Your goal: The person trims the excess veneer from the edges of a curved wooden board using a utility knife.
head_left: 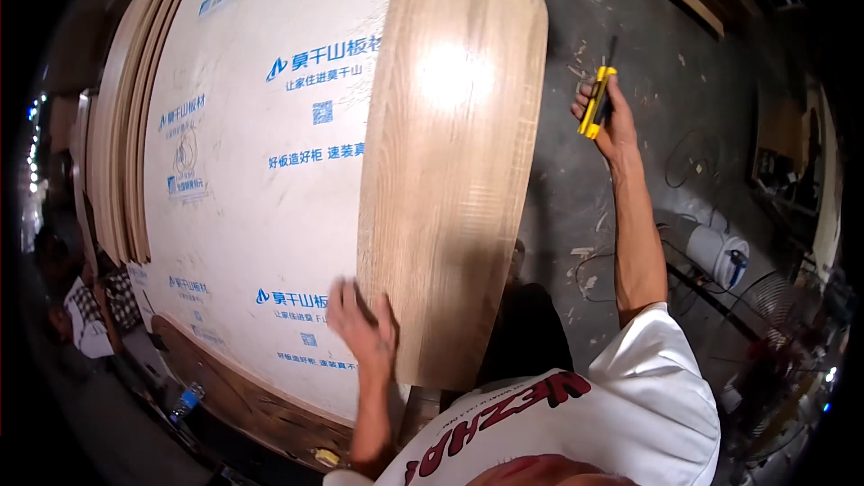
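A long wood-grain board [459, 144] with rounded corners lies along the right edge of a white printed panel [243, 216]. By the board's lower left edge is my left hand [362, 328], thumb and fingers apart and slightly blurred. It holds nothing, and I cannot tell whether the thumb touches the board. Off to the board's right, over the floor, my right hand [616, 121] is closed round a yellow-and-black utility knife [597, 103]. The tool's thin dark end points away from me.
Several narrow boards [130, 126] are stacked at the panel's left edge. Another person [94, 315] is at the lower left, near a plastic bottle [187, 402]. On the grey floor [576, 0] lie scraps. A white cylinder [715, 252] and a wire-guarded fan [778, 306] stand at right.
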### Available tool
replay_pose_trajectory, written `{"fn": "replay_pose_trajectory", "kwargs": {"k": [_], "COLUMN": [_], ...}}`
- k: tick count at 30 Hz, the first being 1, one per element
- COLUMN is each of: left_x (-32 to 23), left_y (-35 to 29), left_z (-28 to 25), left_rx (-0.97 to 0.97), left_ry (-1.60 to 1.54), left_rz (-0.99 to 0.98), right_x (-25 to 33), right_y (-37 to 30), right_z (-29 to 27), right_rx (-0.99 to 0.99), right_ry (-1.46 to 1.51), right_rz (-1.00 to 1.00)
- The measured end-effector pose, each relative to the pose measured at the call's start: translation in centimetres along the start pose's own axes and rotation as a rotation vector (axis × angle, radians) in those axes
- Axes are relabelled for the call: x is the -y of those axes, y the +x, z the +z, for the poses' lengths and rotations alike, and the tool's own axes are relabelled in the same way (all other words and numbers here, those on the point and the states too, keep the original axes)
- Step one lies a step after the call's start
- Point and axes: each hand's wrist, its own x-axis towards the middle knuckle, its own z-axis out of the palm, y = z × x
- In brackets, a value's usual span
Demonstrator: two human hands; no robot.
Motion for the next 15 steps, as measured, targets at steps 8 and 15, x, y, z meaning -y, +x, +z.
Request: {"fn": "replay_pose_trajectory", "kwargs": {"k": [8,15], "left_x": [1.3,1.2], "left_y": [5.1,5.2], "left_z": [4.6,5.1], "left_rx": [0.075,0.062], "left_ry": [0.129,0.164], "left_rz": [0.155,0.15], "right_x": [1.0,1.5], "right_y": [6.7,11.7], "right_z": [5.0,7.1], "right_rx": [0.127,0.104], "right_ry": [-0.509,-1.07], "right_rz": [-0.176,-0.627]}}
